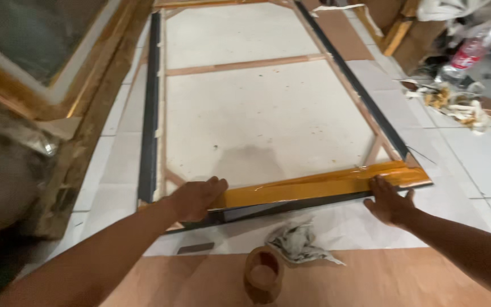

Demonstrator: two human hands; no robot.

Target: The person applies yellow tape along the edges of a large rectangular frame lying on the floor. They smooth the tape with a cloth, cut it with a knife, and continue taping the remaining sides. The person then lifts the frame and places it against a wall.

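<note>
Both hands are down on the near end of the big stretched canvas frame (257,125), which lies face down on the white tiled floor (473,165), wooden stretcher bars up. The left hand (194,198) rests flat near the frame's near left corner, fingers spread loosely and laid over the left end of the strip of brown packing tape (319,183); nothing is gripped, it simply presses down on it. The right hand (389,200) is at the near right corner, palm down, fingers extended and slightly apart, their tips touching the right end of the same tape strip just where it meets the dark edge of the frame. So the glossy tape runs along the near bar between the two hands, under the fingertips at each end, wrinkled a little toward the right. Just in front of the frame, on the brown paper sheet (370,278) along the near edge of the floor, stands a roll of brown tape (263,274), and just beside it lies a crumpled wad of paper (299,243). Far off at the top right, a plastic bottle with a red cap (473,48) lies among scraps. At the left, a gilded picture frame (58,85) leans close by.
</note>
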